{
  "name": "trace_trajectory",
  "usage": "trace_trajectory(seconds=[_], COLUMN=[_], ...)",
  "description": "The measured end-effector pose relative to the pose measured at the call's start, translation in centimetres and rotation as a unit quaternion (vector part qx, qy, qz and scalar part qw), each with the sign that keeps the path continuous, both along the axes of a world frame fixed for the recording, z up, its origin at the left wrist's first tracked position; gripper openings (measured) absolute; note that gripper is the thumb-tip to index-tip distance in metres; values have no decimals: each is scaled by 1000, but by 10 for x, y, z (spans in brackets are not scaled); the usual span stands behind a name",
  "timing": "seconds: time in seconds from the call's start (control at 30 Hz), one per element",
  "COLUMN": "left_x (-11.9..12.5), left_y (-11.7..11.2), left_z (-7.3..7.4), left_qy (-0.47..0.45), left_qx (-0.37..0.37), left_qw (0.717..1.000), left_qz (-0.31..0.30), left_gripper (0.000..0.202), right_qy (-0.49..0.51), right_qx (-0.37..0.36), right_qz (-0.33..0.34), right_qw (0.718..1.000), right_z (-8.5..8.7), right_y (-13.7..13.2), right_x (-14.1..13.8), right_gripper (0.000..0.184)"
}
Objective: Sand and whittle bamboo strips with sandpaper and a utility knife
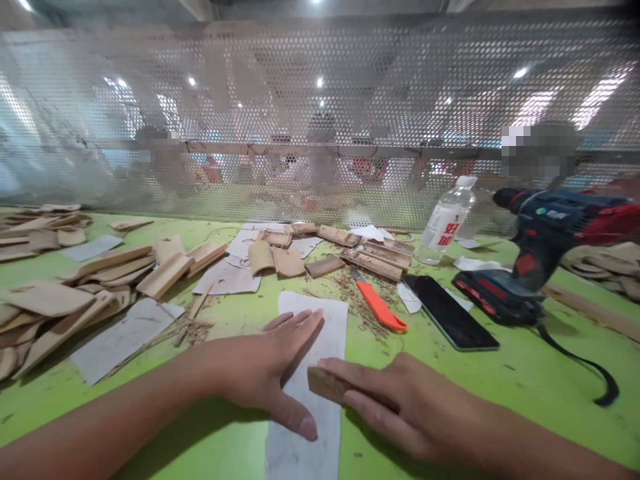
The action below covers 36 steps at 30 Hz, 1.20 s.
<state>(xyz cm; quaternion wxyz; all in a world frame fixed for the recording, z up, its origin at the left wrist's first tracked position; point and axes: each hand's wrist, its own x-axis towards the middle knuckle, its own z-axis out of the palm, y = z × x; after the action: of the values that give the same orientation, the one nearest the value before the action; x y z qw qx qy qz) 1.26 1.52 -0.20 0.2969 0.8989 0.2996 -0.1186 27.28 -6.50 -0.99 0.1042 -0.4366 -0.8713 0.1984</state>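
Observation:
A long strip of whitish paper [315, 320], perhaps sandpaper, lies on the green tabletop [240, 433] in front of me. Across its left side my left hand [273, 363] rests flat, fingers stretched out and thumb spread. My right hand [400, 400] grips a small brown piece of bamboo [325, 385] between thumb and fingers, with its end over the paper strip. Just beyond lies an orange-handled utility knife [380, 307], among thin shavings. How the far end of the held piece looks is hidden by my fingers.
Bamboo pieces [105, 280] are heaped at the left, with more [375, 257] at the back centre. On the right are a black phone [450, 313], a cordless drill [545, 233] and a plastic bottle [445, 223]. A perforated metal screen [320, 173] closes off the table's far edge.

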Motion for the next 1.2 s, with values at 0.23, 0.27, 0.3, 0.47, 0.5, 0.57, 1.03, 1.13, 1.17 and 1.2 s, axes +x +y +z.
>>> trace_trajectory(seconds=[0.23, 0.27, 0.3, 0.47, 0.5, 0.57, 1.03, 1.13, 1.17, 1.2], left_x=[3, 3, 3, 2, 2, 3, 4, 4, 4, 4], left_y=[-2, -2, -2, -2, -2, -2, -2, -2, -2, -2], left_z=[7, 7, 6, 5, 6, 7, 7, 7, 6, 6], left_qy=[25, 24, 22, 24, 27, 33, 32, 27, 25, 24], left_qx=[-28, -26, -23, -20, -22, -27, -30, -33, -35, -35], left_qw=[999, 999, 999, 999, 999, 999, 998, 998, 998, 999], left_qz=[22, 21, 20, 14, 15, 24, 33, 36, 35, 32], left_gripper=[142, 141, 139, 141, 141, 142, 144, 144, 144, 144], right_qy=[103, 105, 105, 65, 56, 45, -92, -80, -67, -54], right_qx=[-97, -91, -70, -35, -35, -8, 112, 91, 79, 68], right_qz=[-1, -5, -20, -18, -12, -18, -124, -104, -81, -51], right_qw=[990, 990, 992, 997, 998, 999, 982, 987, 991, 995], right_z=[7, 7, 6, 2, 0, -3, -20, -18, -18, -18], right_y=[3, 3, 2, 0, 2, 7, 19, 14, 11, 8], right_x=[0, 0, 1, 1, 3, 7, 1, -5, -6, -8], right_gripper=[36, 36, 37, 40, 39, 39, 47, 46, 45, 44])
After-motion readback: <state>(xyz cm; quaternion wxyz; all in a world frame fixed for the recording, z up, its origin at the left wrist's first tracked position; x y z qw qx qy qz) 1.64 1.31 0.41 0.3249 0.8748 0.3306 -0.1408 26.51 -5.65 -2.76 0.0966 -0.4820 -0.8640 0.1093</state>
